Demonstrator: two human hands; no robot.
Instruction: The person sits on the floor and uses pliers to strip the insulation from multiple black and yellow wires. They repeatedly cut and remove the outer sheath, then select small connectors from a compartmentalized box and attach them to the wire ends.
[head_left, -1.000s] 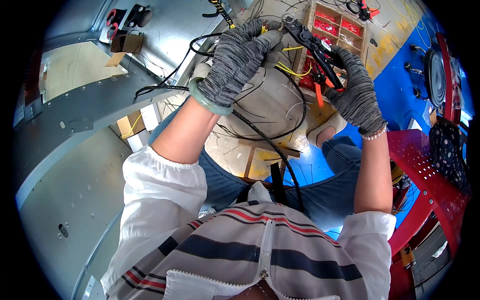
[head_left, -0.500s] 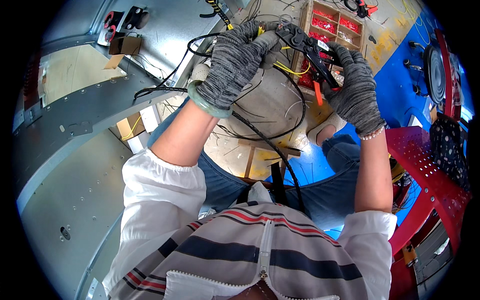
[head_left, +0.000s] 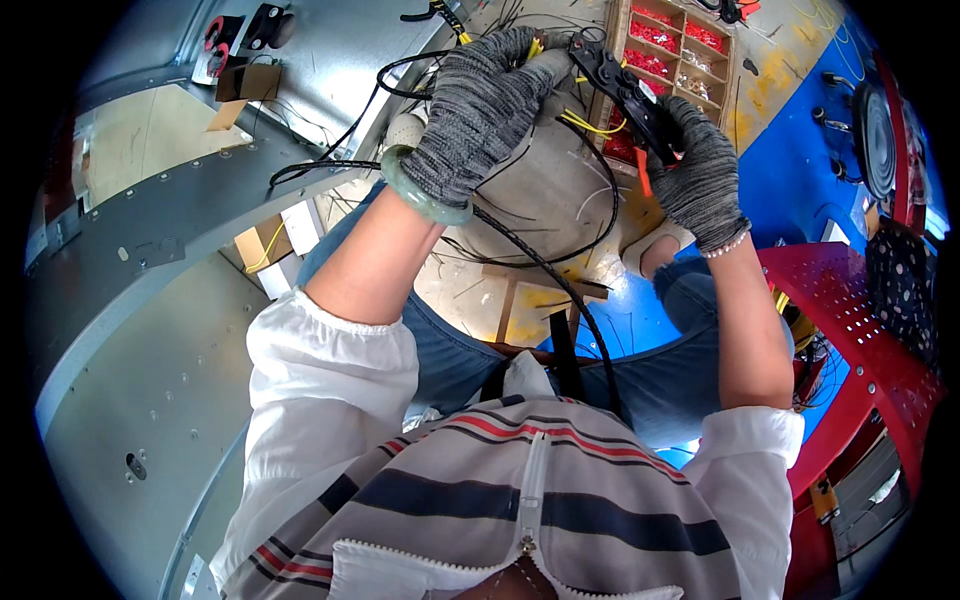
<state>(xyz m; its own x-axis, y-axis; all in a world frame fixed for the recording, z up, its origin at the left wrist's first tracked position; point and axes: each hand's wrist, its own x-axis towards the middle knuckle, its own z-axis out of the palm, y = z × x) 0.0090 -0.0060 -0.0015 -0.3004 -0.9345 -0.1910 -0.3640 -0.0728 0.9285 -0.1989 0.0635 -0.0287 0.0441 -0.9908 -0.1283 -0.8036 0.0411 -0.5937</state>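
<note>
Both my hands wear grey knitted gloves. My left hand (head_left: 480, 115) is closed around yellow wires (head_left: 536, 47), whose short ends show at its fingertips; the exact grip is partly hidden by the glove. My right hand (head_left: 695, 172) is wrapped round the handles of black crimping pliers (head_left: 622, 92) with an orange-red part at the grip. The jaws of the pliers sit just right of my left fingertips; what lies in them is too small to make out. More yellow wire (head_left: 597, 127) loops out below the pliers, from a black cable (head_left: 550, 262) that hangs down toward my lap.
A divided wooden box (head_left: 731, 62) with red and pale small parts stands behind the pliers. To the left is a grey metal cabinet frame (head_left: 180, 215) with a cardboard piece (head_left: 250, 82). Wire scraps litter the floor. A red perforated metal frame (head_left: 835, 300) stands at right.
The pliers have swung to a steeper angle, their head moving slightly up and right. My right hand has shifted a little left and wraps the handles. My left hand has risen slightly.
</note>
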